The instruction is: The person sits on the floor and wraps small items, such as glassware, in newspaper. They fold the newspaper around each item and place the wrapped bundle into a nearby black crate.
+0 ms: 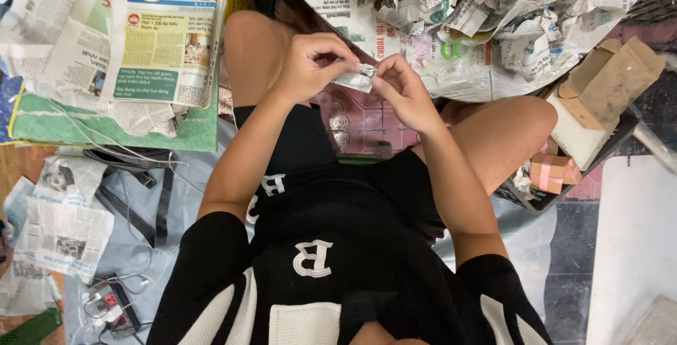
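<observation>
Both hands meet above the person's lap, between the bare knees. Left hand [310, 66] has its fingers curled and its thumb and fingertips pinching one end of a small folded piece of newspaper [360, 77]. Right hand [402, 91] pinches the other end of the same piece, thumb and forefinger pressed together on it. So the paper piece sits held between the two hands, touching both, up off the floor

Beyond the hands lies a heap of crumpled newspaper [486, 6], spread over more flat sheets. To the person's left a stack of folded newspapers [166, 31] rests on a green board [106, 130], with loose sheets around it. Nearer on that side, more newspaper pages [60, 221] lie on the floor beside some black straps [137, 200], and a small device with wires [109, 306] lies close to the lower edge

To the person's right, an open brown cardboard box [606, 91] lies tilted, and just below it sit small pink and tan boxes [553, 172] near the right knee. The person wears a black top with white letters [314, 257] and black shorts [303, 140]
</observation>
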